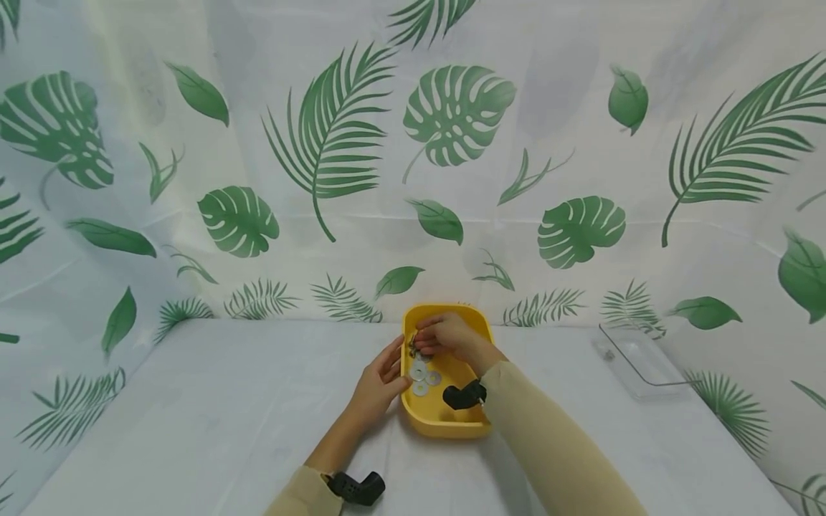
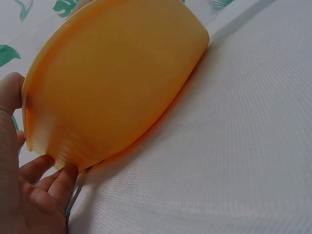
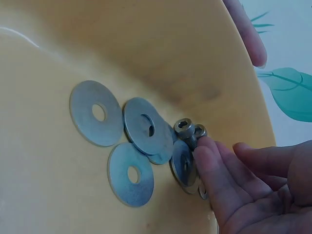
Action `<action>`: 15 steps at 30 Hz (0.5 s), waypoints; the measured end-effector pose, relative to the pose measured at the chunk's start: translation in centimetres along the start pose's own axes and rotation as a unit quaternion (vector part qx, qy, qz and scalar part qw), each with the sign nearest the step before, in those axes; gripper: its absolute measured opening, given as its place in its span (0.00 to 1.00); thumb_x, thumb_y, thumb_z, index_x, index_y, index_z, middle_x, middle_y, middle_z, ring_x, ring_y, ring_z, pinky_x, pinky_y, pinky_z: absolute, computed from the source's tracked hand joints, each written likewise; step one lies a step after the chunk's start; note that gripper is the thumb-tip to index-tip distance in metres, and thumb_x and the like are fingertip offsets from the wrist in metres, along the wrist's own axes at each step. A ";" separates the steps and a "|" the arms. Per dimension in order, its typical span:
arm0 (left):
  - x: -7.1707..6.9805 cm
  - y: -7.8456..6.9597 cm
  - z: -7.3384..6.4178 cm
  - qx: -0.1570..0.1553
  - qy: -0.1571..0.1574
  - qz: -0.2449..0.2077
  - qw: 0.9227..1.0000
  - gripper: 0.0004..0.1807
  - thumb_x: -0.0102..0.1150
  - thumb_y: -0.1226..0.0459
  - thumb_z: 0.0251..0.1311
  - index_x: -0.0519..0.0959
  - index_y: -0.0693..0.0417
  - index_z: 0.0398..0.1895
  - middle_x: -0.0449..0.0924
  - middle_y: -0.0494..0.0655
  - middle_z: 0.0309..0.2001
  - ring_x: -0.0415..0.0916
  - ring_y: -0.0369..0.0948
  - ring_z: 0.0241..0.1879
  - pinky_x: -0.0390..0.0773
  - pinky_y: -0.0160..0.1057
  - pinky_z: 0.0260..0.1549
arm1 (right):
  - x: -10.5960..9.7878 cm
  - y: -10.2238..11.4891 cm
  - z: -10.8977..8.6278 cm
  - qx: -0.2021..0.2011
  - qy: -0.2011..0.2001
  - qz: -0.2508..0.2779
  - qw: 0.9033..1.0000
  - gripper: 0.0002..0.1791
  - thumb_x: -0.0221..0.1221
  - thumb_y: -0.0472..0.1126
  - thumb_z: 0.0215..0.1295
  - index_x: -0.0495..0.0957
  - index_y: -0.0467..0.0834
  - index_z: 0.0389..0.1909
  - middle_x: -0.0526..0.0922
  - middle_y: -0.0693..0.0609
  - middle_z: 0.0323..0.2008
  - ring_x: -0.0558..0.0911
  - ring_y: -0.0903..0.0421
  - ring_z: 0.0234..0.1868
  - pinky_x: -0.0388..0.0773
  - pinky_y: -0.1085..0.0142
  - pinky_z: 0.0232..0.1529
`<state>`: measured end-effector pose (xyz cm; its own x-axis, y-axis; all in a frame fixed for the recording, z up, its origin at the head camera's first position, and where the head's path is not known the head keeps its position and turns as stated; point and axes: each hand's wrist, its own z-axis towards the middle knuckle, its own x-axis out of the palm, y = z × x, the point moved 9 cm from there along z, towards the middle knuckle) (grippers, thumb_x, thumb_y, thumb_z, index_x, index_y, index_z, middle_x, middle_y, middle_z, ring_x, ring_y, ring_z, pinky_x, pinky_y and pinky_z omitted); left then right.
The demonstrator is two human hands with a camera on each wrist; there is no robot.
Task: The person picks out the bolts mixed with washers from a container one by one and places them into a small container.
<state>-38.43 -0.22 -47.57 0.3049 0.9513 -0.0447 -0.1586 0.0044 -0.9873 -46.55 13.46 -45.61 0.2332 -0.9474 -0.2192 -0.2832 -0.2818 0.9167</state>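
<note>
A yellow plastic bin (image 1: 445, 428) stands on the white-covered table. My left hand (image 1: 376, 388) holds its left side, thumb at the rim and fingertips against the outer wall, low down in the left wrist view. Inside the bin, my right hand (image 1: 452, 335) reaches to the far left part. Its fairly straight fingers (image 3: 207, 158) are right at a socket-head screw (image 3: 184, 126), with the thumb apart from them. A second screw head (image 3: 200, 130) is partly hidden behind the first. Several flat metal washers (image 3: 82, 114) lie beside them, some overlapping, some partly covered by the fingers.
A clear plastic box (image 1: 645, 383) with a thin dark bent line across it sits at the table's right edge. Behind the bin rises a white cloth backdrop (image 1: 361, 272) with green leaf prints. Black wrist cameras (image 1: 464, 395) are strapped on both arms.
</note>
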 end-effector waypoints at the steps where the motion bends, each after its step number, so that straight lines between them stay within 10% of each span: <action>1: 0.0 0.0 0.0 0.000 0.000 0.000 1.000 0.44 0.55 0.70 0.58 0.55 0.53 0.80 0.59 0.60 0.78 0.61 0.55 0.76 0.66 0.51 0.74 | 0.0 -0.1 0.0 0.001 -0.002 0.001 1.000 0.18 0.52 0.32 0.74 0.77 0.32 0.60 0.87 0.36 0.50 0.89 0.53 0.40 0.89 0.61 0.47; 15: 0.0 0.1 0.1 0.003 0.000 0.003 1.000 0.43 0.55 0.71 0.59 0.56 0.50 0.80 0.59 0.61 0.77 0.61 0.56 0.76 0.66 0.50 0.73 | 0.6 -0.3 -0.6 0.021 -0.009 0.018 1.000 0.17 0.55 0.33 0.72 0.78 0.32 0.58 0.88 0.38 0.45 0.88 0.54 0.37 0.89 0.61 0.47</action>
<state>-38.52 -0.19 -47.66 0.3044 0.9511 -0.0515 -0.1672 0.0001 -0.9859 -45.80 13.06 -45.80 0.2053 -0.9597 -0.1918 -0.3305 -0.2524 0.9094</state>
